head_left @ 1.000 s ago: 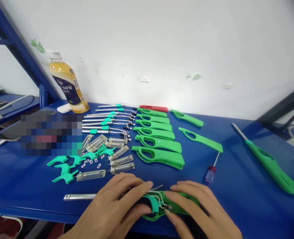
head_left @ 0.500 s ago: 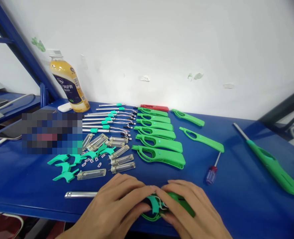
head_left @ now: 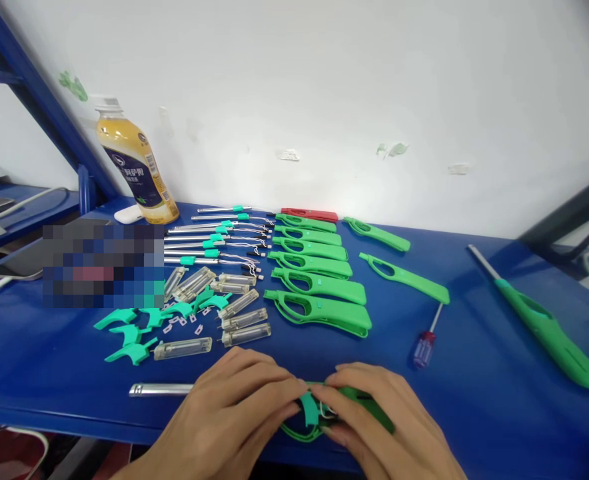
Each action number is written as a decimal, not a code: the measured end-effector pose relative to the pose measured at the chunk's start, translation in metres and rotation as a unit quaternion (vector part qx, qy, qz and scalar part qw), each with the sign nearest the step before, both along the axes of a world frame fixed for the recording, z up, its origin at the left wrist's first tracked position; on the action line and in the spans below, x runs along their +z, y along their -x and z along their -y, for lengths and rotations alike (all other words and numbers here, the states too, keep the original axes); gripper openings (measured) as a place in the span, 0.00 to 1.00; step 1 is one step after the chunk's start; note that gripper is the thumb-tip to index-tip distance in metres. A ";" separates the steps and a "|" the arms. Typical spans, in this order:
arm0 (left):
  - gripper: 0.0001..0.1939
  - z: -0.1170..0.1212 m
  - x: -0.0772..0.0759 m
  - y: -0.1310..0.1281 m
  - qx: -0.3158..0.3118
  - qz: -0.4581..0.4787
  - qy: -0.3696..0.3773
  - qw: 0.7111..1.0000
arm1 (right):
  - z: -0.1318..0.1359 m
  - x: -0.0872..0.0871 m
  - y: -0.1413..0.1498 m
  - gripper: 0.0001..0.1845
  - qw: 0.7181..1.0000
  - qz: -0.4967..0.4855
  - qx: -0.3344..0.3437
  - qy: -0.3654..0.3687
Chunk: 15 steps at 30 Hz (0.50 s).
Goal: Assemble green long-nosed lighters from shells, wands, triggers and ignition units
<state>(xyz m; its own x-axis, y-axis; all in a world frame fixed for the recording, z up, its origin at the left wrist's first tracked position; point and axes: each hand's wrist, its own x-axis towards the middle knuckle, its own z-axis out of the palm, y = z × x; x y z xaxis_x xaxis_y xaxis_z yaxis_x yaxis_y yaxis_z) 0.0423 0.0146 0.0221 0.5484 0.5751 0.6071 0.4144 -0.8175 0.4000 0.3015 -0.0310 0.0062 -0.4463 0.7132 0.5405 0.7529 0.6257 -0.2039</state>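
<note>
Both hands bend over a green lighter casing (head_left: 302,435) at the table's front edge. A teal trigger (head_left: 310,408) and white wires (head_left: 327,411) sit inside it. My left hand (head_left: 242,407) grips the casing's front end, its thumb and fingers by the trigger. From under it a silver lighter tube (head_left: 159,390) sticks out to the left. My right hand (head_left: 382,413) closes around the handle end, fingertips by the wires. The fingers hide much of the casing's inside. Beyond the hands lie several green casing halves (head_left: 319,313) in a column.
To the left lie clear fuel tanks (head_left: 182,348), teal triggers (head_left: 132,353) and silver tubes with wires (head_left: 199,241). A screwdriver (head_left: 424,348) and a complete green lighter (head_left: 544,327) are at the right. A drink bottle (head_left: 137,170) stands near the wall.
The hands stay nearly in place. My left fingers have drawn slightly left from the right ones, showing more of the trigger and casing rim. The casing's handle end has shifted slightly right and down.
</note>
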 end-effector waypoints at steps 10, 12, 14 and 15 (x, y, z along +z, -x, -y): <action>0.10 0.001 0.000 0.000 0.020 -0.001 -0.007 1.000 | 0.001 -0.004 -0.001 0.14 1.000 0.008 -0.016 -0.010; 0.10 0.001 0.001 0.001 0.030 -0.012 -0.011 0.999 | 0.000 -0.004 -0.002 0.13 1.000 0.002 -0.023 -0.004; 0.11 0.002 0.002 0.001 0.036 -0.012 -0.011 0.999 | 0.000 -0.005 -0.003 0.13 1.000 -0.002 -0.028 0.006; 0.11 0.002 0.002 0.001 0.038 -0.014 -0.009 0.999 | -0.001 -0.005 -0.003 0.13 1.000 -0.003 -0.025 0.008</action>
